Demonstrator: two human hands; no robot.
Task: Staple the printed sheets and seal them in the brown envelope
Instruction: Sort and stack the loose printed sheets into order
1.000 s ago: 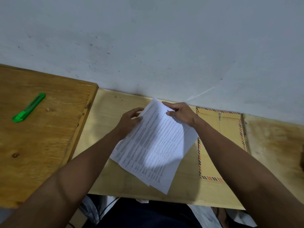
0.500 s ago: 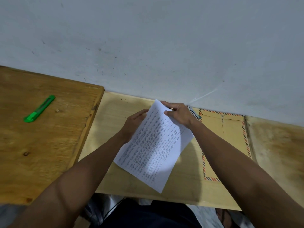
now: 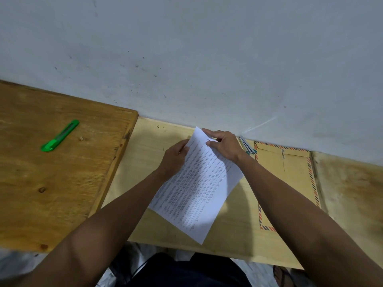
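The printed sheets (image 3: 199, 189) lie slanted on the pale wooden table (image 3: 149, 154), squared into one stack. My left hand (image 3: 175, 158) grips their upper left edge. My right hand (image 3: 224, 147) pinches the top corner, where a small dark staple mark shows. The brown envelope (image 3: 290, 179) with a striped red and blue border lies flat to the right, its lower part hidden by my right forearm. A teal and silver stapler (image 3: 246, 146) rests against the wall between my right hand and the envelope.
A green utility knife (image 3: 60, 135) lies on the darker wooden table (image 3: 51, 183) at left, which stands slightly higher. A white wall runs along the back edge of both tables. My lap is below the near edge.
The fanned sheets have been squared into one neat stack. The view shifted, so the stapler now shows beside my right hand.
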